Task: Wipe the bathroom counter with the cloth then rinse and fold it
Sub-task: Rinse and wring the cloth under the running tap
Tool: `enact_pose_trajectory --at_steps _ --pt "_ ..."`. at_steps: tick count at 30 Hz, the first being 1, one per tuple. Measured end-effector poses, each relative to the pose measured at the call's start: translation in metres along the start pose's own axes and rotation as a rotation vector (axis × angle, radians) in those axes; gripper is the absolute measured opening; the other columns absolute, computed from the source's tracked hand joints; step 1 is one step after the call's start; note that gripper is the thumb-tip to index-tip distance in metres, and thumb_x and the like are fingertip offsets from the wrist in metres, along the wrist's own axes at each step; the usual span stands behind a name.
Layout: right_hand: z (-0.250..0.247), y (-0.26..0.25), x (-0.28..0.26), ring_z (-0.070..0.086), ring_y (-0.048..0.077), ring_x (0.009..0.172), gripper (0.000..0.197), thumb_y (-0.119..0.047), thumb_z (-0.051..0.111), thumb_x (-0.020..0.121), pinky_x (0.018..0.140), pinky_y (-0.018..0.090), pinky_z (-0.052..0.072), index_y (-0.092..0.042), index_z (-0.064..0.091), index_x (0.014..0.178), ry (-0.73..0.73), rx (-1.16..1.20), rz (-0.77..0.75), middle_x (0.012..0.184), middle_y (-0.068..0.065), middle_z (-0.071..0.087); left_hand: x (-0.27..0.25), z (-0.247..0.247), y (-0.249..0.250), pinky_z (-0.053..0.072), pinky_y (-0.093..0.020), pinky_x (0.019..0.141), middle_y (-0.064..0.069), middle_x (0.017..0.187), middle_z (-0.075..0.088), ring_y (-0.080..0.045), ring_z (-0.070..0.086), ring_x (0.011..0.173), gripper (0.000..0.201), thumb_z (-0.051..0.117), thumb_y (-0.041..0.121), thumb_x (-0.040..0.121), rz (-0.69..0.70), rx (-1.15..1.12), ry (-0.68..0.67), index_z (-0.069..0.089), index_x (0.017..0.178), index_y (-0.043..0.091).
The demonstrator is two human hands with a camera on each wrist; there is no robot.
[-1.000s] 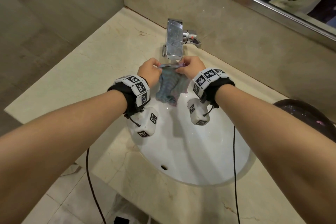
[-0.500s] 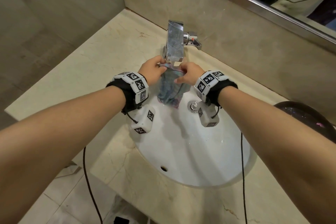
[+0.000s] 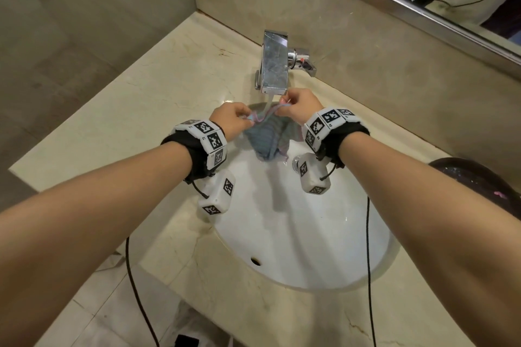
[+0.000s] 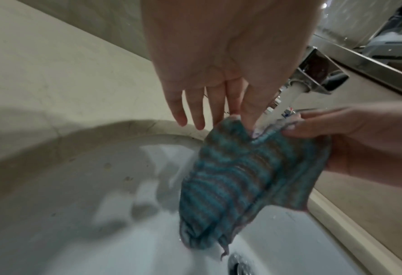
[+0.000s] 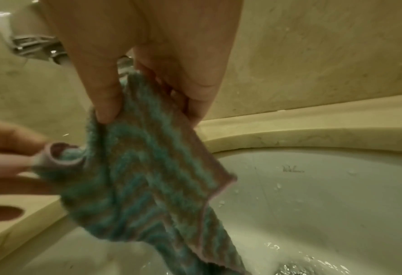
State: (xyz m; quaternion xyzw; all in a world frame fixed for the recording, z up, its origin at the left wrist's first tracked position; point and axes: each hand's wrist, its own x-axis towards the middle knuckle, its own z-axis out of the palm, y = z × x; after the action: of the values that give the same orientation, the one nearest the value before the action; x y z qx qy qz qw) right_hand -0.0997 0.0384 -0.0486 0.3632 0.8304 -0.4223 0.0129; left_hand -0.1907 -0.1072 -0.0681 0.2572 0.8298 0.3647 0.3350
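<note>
Under the running tap point(image 3: 275, 70), above the white basin point(image 3: 324, 248), a person's left hand point(image 3: 232, 118) and right hand point(image 3: 300, 105) each pinch one top corner of the blue-striped cloth point(image 3: 267, 139), stretching its upper edge across the stream. Soaked and limp (heavier than when dry, by the look of it), the cloth would likely slump if held anywhere but its corners. Its long axis hangs downward toward the drain point(image 4: 239, 264), beside the marble tabletop point(image 3: 141, 98).
</note>
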Motion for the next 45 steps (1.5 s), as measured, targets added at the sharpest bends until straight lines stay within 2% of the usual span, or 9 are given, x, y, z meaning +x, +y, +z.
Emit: enact_pose_trajectory --at_steps 3,5,9,14,19,26,34,41,45 --pt "0.003 -0.009 -0.001 0.054 0.016 0.081 0.009 -0.012 0.069 0.078 0.072 0.025 0.044 -0.011 0.065 0.086 -0.042 -0.012 -0.065 0.083 0.002 0.059 -0.004 0.004 0.012 0.042 -0.03 0.104 -0.006 0.125 0.062 -0.02 0.058 0.117 0.046 0.07 0.01 0.078 0.074 -0.071 -0.044 0.057 0.123 0.011" --pt "0.006 -0.011 -0.001 0.056 0.016 0.084 0.028 -0.01 0.072 0.076 0.075 0.024 0.045 -0.002 0.065 0.102 -0.067 0.047 -0.074 0.088 0.003 0.061 -0.004 0.008 0.019 0.046 -0.032 0.101 -0.008 0.12 0.065 -0.022 0.061 0.111 0.046 0.07 0.009 0.077 0.109 -0.036 -0.004 0.058 0.121 0.011" --pt "0.006 -0.012 -0.003 0.051 0.006 0.068 0.022 -0.008 0.073 0.075 0.056 0.003 0.038 -0.008 0.063 0.094 -0.075 0.041 -0.101 0.073 -0.006 0.057 -0.002 0.011 0.027 0.043 -0.024 0.082 -0.012 0.106 0.069 -0.026 0.062 0.1 0.026 0.064 0.012 0.082 0.122 0.127 0.105 0.066 0.108 0.01" --pt "0.003 -0.003 -0.003 0.052 0.018 0.081 0.022 -0.016 0.067 0.083 0.07 0.023 0.042 -0.007 0.062 0.103 -0.179 -0.236 -0.028 0.085 0.003 0.056 0.0 0.004 0.028 0.039 -0.021 0.078 -0.009 0.102 0.067 -0.016 0.055 0.089 0.022 0.058 0.012 0.087 0.151 0.091 0.14 0.067 0.107 0.009" --pt "0.005 0.003 -0.007 0.05 0.019 0.081 0.009 -0.016 0.059 0.088 0.059 0.024 0.036 -0.015 0.051 0.09 -0.109 -0.335 -0.005 0.087 0.005 0.054 -0.001 0.004 0.025 0.042 -0.026 0.078 -0.002 0.086 0.057 -0.016 0.05 0.082 0.019 0.052 0.012 0.091 0.126 -0.016 0.168 0.065 0.103 0.008" --pt "0.0 -0.016 -0.005 0.055 0.016 0.084 0.021 -0.006 0.058 0.085 0.071 0.021 0.044 -0.006 0.062 0.105 -0.047 0.077 -0.071 0.09 0.003 0.06 -0.005 0.007 0.009 0.042 -0.024 0.078 -0.008 0.097 0.066 -0.02 0.057 0.088 0.019 0.06 0.013 0.085 0.084 0.117 0.114 0.065 0.103 0.008" --pt "0.002 -0.017 -0.004 0.048 -0.001 0.067 0.023 -0.006 0.066 0.081 0.052 0.0 0.039 -0.004 0.063 0.104 -0.109 0.139 -0.059 0.075 -0.008 0.054 0.0 0.007 0.025 0.041 -0.024 0.079 -0.012 0.106 0.067 -0.024 0.058 0.092 0.02 0.06 0.013 0.086 0.1 0.118 0.125 0.065 0.105 0.009" --pt "0.0 0.005 -0.003 0.062 0.025 0.098 0.038 -0.012 0.065 0.083 0.085 0.029 0.047 -0.017 0.061 0.12 -0.268 -0.283 -0.01 0.106 0.009 0.068 0.009 -0.002 0.023 0.048 -0.031 0.084 -0.006 0.087 0.064 -0.018 0.057 0.09 0.023 0.054 0.003 0.087 0.16 -0.15 0.079 0.056 0.074 0.022" --pt "0.0 0.004 -0.006 0.056 0.023 0.092 0.011 -0.007 0.058 0.085 0.067 0.023 0.041 -0.017 0.061 0.084 -0.093 0.062 0.083 0.099 0.01 0.063 0.015 -0.006 0.011 0.044 -0.023 0.073 0.007 0.07 0.053 -0.018 0.053 0.082 0.015 0.056 0.004 0.085 0.095 -0.132 0.129 0.062 0.082 0.017"
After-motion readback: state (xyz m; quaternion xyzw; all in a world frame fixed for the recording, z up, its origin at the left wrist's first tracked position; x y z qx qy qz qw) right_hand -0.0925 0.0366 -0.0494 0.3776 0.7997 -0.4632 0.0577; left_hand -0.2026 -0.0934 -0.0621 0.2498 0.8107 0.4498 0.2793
